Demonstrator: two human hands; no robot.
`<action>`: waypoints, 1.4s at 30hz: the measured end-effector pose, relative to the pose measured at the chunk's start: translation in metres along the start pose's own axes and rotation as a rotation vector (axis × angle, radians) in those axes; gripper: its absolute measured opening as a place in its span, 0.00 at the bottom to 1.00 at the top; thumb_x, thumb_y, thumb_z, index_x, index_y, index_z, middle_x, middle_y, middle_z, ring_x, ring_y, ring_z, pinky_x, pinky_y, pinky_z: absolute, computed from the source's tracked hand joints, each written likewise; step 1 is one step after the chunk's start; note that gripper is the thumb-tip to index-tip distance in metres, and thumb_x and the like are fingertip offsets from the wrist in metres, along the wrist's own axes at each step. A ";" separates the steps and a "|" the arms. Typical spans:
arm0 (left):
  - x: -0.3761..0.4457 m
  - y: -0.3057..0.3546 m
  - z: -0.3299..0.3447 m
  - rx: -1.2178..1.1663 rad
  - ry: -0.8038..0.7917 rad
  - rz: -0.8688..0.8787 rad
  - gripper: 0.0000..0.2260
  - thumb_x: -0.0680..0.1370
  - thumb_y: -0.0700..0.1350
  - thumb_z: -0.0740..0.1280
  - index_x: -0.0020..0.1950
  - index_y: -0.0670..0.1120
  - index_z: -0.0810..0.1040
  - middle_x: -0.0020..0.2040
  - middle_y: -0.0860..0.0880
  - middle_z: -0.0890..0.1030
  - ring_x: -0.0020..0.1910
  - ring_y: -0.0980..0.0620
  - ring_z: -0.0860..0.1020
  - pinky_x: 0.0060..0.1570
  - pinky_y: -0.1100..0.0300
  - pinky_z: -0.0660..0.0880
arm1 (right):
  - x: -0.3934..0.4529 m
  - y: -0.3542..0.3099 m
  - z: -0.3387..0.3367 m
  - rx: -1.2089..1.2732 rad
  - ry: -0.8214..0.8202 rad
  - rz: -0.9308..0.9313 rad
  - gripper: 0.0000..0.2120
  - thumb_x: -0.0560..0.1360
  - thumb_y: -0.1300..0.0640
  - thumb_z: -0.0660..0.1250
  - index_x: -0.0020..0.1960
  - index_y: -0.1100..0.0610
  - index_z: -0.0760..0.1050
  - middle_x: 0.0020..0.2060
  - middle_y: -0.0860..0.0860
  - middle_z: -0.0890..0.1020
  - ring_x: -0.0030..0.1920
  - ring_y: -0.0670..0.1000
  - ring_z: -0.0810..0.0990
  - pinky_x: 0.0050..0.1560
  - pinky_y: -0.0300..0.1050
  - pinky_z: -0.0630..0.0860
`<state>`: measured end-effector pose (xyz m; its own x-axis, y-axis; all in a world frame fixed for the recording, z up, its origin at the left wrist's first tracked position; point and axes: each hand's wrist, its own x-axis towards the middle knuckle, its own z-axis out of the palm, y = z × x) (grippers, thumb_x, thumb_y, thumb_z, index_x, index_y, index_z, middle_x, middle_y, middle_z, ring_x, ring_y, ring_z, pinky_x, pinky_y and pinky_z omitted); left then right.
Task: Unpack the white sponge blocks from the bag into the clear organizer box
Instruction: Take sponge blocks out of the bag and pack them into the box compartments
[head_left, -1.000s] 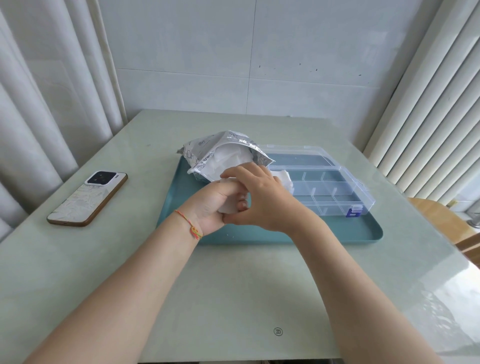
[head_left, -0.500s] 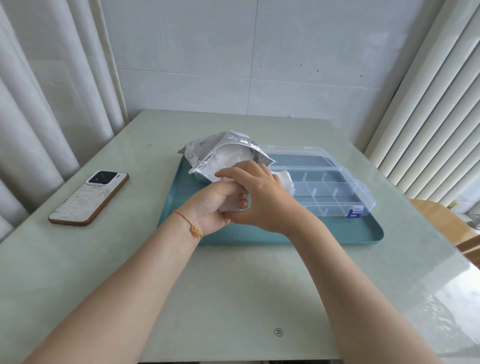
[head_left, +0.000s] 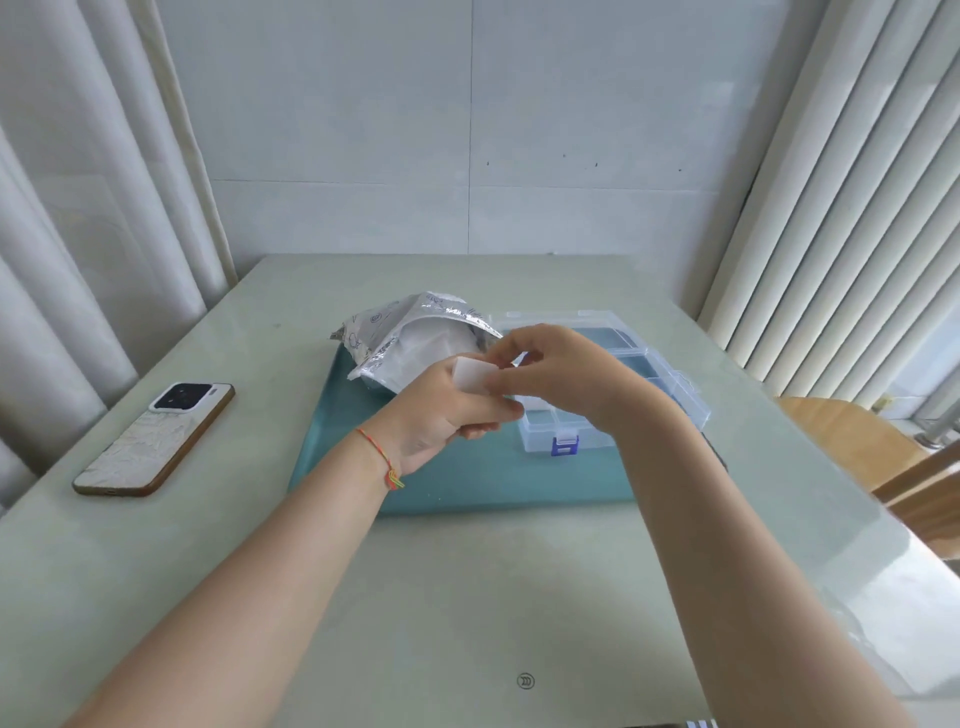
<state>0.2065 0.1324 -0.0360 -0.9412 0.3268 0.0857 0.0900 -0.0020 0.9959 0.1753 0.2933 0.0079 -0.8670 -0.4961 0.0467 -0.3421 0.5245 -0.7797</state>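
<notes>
The pale green desk (head_left: 467, 597) carries a small round logo mark near its front edge; its characters cannot be read. On the desk sits a teal tray (head_left: 467, 483). The tray holds the clear organizer box (head_left: 639, 374), lid open, with a blue latch at its front wall; the contents of its compartments cannot be told. Beside the box, on the tray's far left part, lies the silver bag (head_left: 405, 332), mouth open, white material visible inside; its printing is illegible. A phone (head_left: 156, 439) lies face down on the desk, well left of the tray. Above the tray, the left hand (head_left: 441, 415) and right hand (head_left: 561, 374) both pinch one white sponge block (head_left: 474, 375) between curled fingers.
</notes>
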 end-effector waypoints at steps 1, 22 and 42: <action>0.003 0.002 0.004 0.000 -0.008 0.000 0.09 0.68 0.36 0.71 0.46 0.45 0.78 0.38 0.45 0.72 0.31 0.55 0.69 0.29 0.65 0.63 | -0.001 0.002 -0.006 -0.007 0.004 0.009 0.05 0.75 0.55 0.72 0.50 0.54 0.81 0.22 0.31 0.73 0.26 0.33 0.70 0.26 0.26 0.63; 0.057 -0.025 0.016 0.927 0.349 -0.104 0.12 0.77 0.49 0.65 0.61 0.52 0.72 0.42 0.47 0.81 0.37 0.46 0.81 0.46 0.51 0.78 | 0.061 0.072 -0.049 -0.070 0.238 0.284 0.05 0.73 0.61 0.72 0.43 0.55 0.76 0.34 0.49 0.80 0.35 0.49 0.75 0.34 0.38 0.72; 0.059 -0.020 0.024 1.238 0.309 -0.123 0.12 0.80 0.48 0.58 0.59 0.50 0.76 0.51 0.48 0.81 0.45 0.45 0.75 0.43 0.57 0.70 | 0.075 0.074 -0.011 -0.494 0.129 0.217 0.08 0.74 0.60 0.65 0.43 0.49 0.80 0.45 0.46 0.81 0.51 0.52 0.78 0.53 0.47 0.73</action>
<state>0.1571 0.1745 -0.0516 -0.9860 0.0294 0.1639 0.0817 0.9430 0.3226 0.0814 0.3028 -0.0395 -0.9633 -0.2679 0.0176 -0.2528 0.8830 -0.3955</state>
